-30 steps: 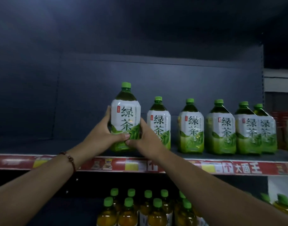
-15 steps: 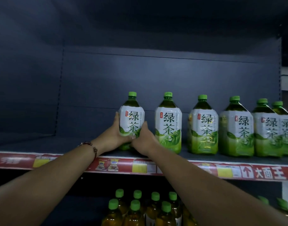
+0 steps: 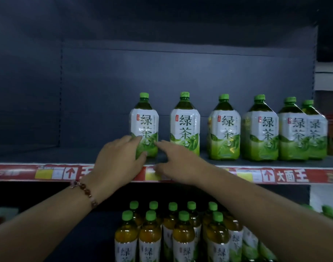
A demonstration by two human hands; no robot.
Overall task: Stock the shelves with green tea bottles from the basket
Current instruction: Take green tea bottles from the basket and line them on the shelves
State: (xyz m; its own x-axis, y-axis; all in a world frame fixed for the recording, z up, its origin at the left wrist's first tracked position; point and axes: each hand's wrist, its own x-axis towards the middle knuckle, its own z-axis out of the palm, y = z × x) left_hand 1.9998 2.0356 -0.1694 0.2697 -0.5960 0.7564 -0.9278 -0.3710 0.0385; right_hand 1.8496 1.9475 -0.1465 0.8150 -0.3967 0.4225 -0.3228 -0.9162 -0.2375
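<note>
Six bottles [image 3: 223, 129] stand on the shelf [image 3: 48, 157].

Red price strip [image 3: 286, 175] along shelf edge, beaded bracelet [image 3: 85, 190] on wrist

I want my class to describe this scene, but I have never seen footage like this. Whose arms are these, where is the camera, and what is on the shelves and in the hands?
No machine here: a person wears one camera on the head, looking forward and down, so the arms reaching in are their own. The left hand, above a beaded bracelet, has its fingers against the lower front of the leftmost bottle; whether they curl into a grip is hard to tell. The right hand has straight fingers, its fingertip beside that bottle, and holds nothing. The bottle stands upright on the upper shelf at the left end of a row of large green tea bottles. Smaller bottles stand on the shelf below. No basket is in view.
</note>
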